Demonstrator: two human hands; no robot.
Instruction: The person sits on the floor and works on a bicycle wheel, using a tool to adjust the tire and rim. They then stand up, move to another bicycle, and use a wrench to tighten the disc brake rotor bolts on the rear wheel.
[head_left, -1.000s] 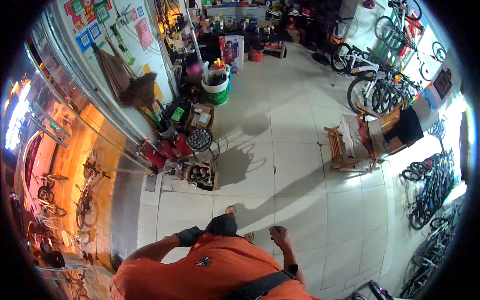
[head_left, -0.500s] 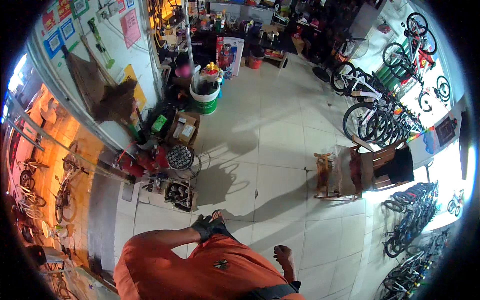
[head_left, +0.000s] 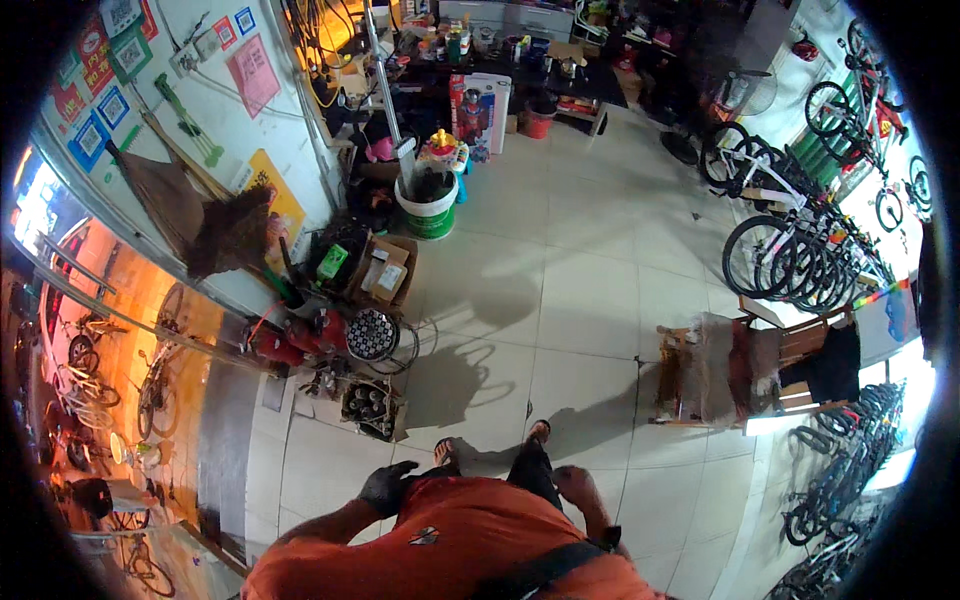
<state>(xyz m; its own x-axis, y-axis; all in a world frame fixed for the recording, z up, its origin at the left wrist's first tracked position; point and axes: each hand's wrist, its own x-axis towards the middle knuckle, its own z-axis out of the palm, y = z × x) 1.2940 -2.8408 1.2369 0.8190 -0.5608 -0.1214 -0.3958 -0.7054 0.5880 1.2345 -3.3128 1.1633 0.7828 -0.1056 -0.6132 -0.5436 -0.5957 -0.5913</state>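
My left hand [head_left: 385, 489], in a dark glove, hangs beside my left thigh, in front of my orange shirt [head_left: 430, 525]. Its fingers stretch out and nothing shows in them. On the other side, my right hand [head_left: 576, 485] hangs by my right thigh. Its fingers curl inward and are partly hidden, and I see no object in it. Ahead of the left hand stands a box of dark bottle-like items [head_left: 369, 408]. Just beyond that is a round stool [head_left: 373, 335] with a dotted seat. Both my feet, in open footwear, stand on pale floor tiles.
Left are an open cardboard box [head_left: 398, 262], a white-and-green bucket [head_left: 430, 218] and a broom [head_left: 230, 225] on the wall. A wooden chair [head_left: 700, 370] stands right, with bicycles [head_left: 790, 260] in rows beyond. A cluttered dark counter [head_left: 500, 75] spans the back.
My view has turned slightly, so the room sits lower and further right. My left hand's fingers look straighter. My right hand has come up a little, and my right foot now shows in front.
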